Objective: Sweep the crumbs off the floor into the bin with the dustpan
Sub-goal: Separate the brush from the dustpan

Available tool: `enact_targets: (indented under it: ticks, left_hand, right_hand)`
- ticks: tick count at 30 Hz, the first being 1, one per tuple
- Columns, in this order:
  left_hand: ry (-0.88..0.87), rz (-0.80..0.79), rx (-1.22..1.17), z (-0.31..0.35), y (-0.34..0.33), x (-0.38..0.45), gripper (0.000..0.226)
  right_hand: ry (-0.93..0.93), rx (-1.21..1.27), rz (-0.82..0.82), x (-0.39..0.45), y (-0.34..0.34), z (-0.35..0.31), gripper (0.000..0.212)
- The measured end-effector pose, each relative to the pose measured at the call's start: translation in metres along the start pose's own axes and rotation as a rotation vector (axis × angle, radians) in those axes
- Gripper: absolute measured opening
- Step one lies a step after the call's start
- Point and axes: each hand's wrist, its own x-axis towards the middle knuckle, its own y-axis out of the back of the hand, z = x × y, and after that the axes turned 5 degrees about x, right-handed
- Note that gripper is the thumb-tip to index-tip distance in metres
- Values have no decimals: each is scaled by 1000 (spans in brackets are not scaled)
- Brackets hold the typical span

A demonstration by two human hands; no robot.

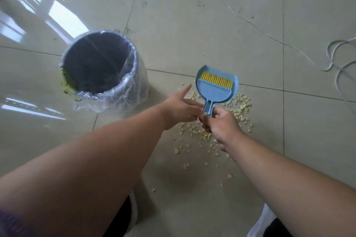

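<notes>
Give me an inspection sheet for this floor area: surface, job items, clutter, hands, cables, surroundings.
Surface: glossy tiled floor, glare at left.
Job's things: blue dustpan with yellow brush nested in it; crumbs scattered beneath; lined bin at left.
Clutter: nothing seen.
Hands: right hand closed on the dustpan handle; left hand touching the handle, fingers spread.
Cables: white cable running across, coiled at right.
Surroundings: dark specks on tiles.

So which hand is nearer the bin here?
Left. The left hand reaches just right of the bin; the right hand, gripping the dustpan handle, sits farther right.
</notes>
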Motion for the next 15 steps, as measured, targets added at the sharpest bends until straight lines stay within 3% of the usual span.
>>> enact_targets:
  ticks: [3, 9, 15]
  left_hand:
    - [-46, -56, -57, 14, 7, -7, 88]
    - [-5, -23, -257, 18, 0, -23, 96]
    - [-12, 5, -233, 7, 14, -40, 61]
  right_hand:
    - [46, -4, -33, -4, -2, -15, 16]
    - [120, -132, -121, -19, 6, -42, 16]
    - [233, -466, -212, -28, -9, -56, 17]
